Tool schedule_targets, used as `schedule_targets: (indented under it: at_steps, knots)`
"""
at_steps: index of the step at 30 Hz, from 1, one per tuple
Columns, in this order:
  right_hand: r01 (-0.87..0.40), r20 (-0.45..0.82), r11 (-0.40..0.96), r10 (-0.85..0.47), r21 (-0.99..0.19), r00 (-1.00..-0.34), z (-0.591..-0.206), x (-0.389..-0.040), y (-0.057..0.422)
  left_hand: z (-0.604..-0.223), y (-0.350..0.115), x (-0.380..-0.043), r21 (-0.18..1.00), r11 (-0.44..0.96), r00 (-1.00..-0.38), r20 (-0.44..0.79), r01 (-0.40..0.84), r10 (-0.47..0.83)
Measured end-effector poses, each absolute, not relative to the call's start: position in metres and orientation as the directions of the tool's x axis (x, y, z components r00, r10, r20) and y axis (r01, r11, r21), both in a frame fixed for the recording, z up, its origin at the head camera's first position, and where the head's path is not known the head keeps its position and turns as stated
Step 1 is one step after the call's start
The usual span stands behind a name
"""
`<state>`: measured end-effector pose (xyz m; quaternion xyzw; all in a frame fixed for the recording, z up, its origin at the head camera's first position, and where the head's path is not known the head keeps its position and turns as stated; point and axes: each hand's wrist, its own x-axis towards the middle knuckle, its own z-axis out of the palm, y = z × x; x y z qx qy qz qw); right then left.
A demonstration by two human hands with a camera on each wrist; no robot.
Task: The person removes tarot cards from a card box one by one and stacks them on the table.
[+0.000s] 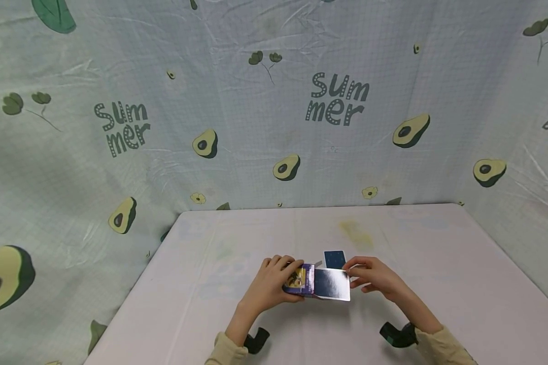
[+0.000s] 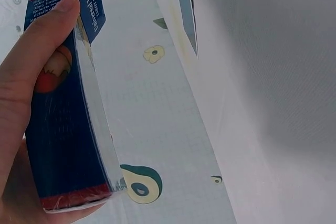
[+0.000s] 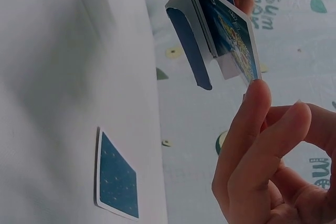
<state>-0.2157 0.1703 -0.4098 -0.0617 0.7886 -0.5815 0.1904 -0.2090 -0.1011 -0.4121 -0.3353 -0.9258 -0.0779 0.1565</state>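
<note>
My left hand (image 1: 274, 285) grips a tarot card box (image 1: 307, 279), its thumb along the blue side marked "Universal Waite" (image 2: 95, 11). The box lies on its side above the table, and its flap (image 3: 189, 48) hangs open. A shiny tarot card (image 1: 332, 284) sticks out of the box toward the right. At that card's outer edge, my right hand (image 1: 374, 276) pinches a corner with its fingertips. In the right wrist view the picture side of the card (image 3: 231, 30) shows, beside the edges of more cards inside the box.
A blue-backed stack of cards or single card (image 1: 334, 259) lies on the white table (image 1: 237, 233) just beyond the hands. Dark curved wrist mounts (image 1: 398, 335) hang below both wrists. A cloth with avocado prints (image 1: 255, 111) hangs behind the table and along its sides.
</note>
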Motion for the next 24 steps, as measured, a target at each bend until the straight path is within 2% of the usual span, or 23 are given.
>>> schedule_targets:
  at_steps: [24]
  knots:
    - [0.112, -0.225, 0.325, -0.335, -0.939, -0.915, -0.4166, -0.22, 0.1739, -0.4141, -0.1011, -0.21, 0.006, 0.765, -0.716, 0.359, 0.644, 0.599]
